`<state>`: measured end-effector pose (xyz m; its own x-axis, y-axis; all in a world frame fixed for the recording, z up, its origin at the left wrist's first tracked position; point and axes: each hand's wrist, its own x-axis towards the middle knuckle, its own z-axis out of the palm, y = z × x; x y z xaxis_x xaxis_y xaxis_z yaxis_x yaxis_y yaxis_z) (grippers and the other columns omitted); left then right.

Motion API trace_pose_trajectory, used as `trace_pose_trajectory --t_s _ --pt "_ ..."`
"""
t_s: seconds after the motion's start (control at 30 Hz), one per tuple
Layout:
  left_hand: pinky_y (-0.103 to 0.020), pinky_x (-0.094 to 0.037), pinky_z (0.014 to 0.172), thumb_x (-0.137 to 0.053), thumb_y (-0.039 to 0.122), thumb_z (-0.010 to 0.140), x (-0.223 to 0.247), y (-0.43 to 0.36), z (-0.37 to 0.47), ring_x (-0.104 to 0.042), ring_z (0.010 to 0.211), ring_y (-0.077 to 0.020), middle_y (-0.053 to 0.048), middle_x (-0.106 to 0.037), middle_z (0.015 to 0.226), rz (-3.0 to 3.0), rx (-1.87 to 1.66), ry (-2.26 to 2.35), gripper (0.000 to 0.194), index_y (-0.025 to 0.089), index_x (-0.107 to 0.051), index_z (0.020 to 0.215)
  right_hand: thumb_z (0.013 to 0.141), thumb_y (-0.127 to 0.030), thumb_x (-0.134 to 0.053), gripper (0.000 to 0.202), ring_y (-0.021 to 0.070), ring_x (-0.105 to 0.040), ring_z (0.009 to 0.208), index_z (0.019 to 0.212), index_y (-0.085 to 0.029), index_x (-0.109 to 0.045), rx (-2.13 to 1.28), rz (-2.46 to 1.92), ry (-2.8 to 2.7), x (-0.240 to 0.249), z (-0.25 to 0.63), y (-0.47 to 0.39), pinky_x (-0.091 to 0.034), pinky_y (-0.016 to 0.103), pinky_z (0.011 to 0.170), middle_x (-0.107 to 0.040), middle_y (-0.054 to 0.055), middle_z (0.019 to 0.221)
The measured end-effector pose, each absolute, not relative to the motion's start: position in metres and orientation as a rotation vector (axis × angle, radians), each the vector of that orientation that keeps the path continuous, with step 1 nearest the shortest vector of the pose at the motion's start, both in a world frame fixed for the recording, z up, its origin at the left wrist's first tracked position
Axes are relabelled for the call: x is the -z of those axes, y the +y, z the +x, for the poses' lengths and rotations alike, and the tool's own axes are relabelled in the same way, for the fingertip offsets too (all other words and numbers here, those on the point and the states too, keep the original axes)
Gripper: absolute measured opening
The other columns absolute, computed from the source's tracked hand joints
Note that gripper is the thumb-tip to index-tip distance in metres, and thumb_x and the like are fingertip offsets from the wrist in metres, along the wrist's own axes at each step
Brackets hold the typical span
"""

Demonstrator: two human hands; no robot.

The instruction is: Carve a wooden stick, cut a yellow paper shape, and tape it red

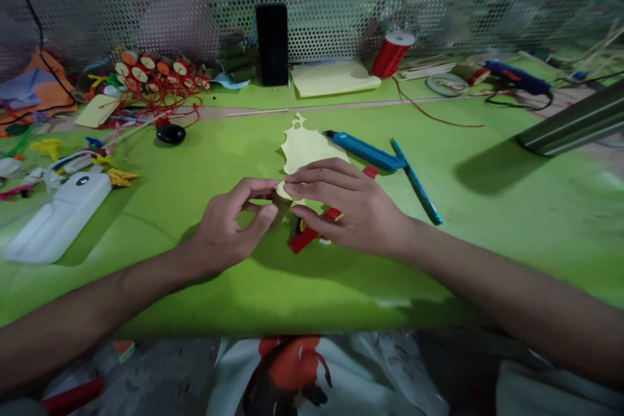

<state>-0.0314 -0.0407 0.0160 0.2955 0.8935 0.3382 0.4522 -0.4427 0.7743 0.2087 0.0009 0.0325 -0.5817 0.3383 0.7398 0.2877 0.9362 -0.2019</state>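
A small pale yellow paper piece [281, 191] is held between my two hands above the table. My left hand [227, 226] has its bent fingers at the paper's left edge, the thumb a little lower and apart. My right hand [348, 205] is closed on the other side of the piece, its fingers covering part of it. Under the right hand lies a red strip [303, 240], with a black and yellow object mostly hidden beside it. Just beyond is a pale yellow sheet [312, 148] with a scalloped cut edge. A blue utility knife [365, 151] and a blue pen [416, 182] lie to the right.
A white device [61, 218] and small coloured pieces lie left, near a black oval object [171, 134]. Along the back stand firecracker-like rolls [151, 71], a black phone [272, 45], a yellow paper stack [334, 78], a red thread spool [392, 55] and a glue gun [519, 78]. A metal cylinder [575, 120] is right.
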Motion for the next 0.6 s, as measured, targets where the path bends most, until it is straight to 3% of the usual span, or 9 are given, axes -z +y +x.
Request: trace_pose_trajectory --t_s 0.13,0.37,0.6 --pt "-0.023 -0.062 0.066 -0.056 0.043 0.108 -0.02 -0.037 -0.033 -0.072 0.075 -0.0132 -0.003 -0.076 0.091 1.939 -1.086 1.202 0.026 0.019 -0.067 0.111 0.098 -0.019 -0.07 0.021 0.0231 -0.076 0.109 0.118 -0.019 -0.074 -0.076 -0.421 -2.251 -0.035 0.208 -0.002 -0.063 0.04 0.099 -0.082 0.01 0.118" --pt "-0.02 -0.058 0.059 -0.063 0.036 0.101 -0.029 -0.033 -0.034 -0.071 0.071 -0.0114 -0.001 -0.074 0.086 2.029 -1.048 1.211 0.016 0.021 -0.062 0.103 0.098 -0.02 -0.07 0.03 0.0242 -0.075 0.113 0.128 -0.021 -0.074 -0.08 -0.408 -2.272 -0.034 0.208 -0.004 -0.063 0.042 0.101 -0.081 0.01 0.122" --pt "-0.019 -0.056 0.056 -0.062 0.035 0.099 -0.035 -0.032 -0.033 -0.067 0.065 -0.0104 0.001 -0.073 0.08 2.121 -1.008 1.24 0.015 0.022 -0.058 0.094 0.099 -0.022 -0.07 0.023 0.0242 -0.075 0.112 0.121 -0.018 -0.075 -0.045 -0.396 -2.283 -0.036 0.207 -0.006 -0.064 0.042 0.102 -0.082 0.01 0.12"
